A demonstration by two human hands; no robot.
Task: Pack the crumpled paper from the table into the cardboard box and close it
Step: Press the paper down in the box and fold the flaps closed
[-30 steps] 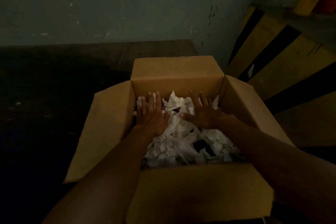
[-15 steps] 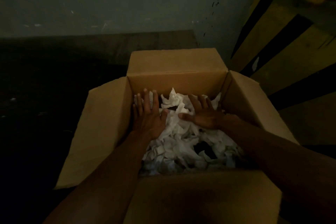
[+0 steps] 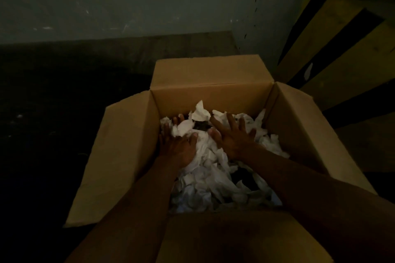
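An open cardboard box (image 3: 211, 98) stands in front of me with all its flaps spread outward. White crumpled paper (image 3: 213, 175) fills the inside. Both my hands are inside the box, palms down on the paper near the far wall. My left hand (image 3: 178, 145) lies flat by the left wall, with paper bulging over its fingers. My right hand (image 3: 233, 136) rests flat with fingers spread, a little right of the middle. Neither hand grips anything.
The box sits on a dark table (image 3: 53, 113) that runs off to the left. A grey wall (image 3: 149, 2) stands behind. Yellow and black striped boards (image 3: 333, 34) lean at the right. The near flap (image 3: 235, 239) lies below my forearms.
Both hands have pushed a little deeper into the paper toward the far wall, and paper now covers part of my left fingers. The view has shifted slightly downward.
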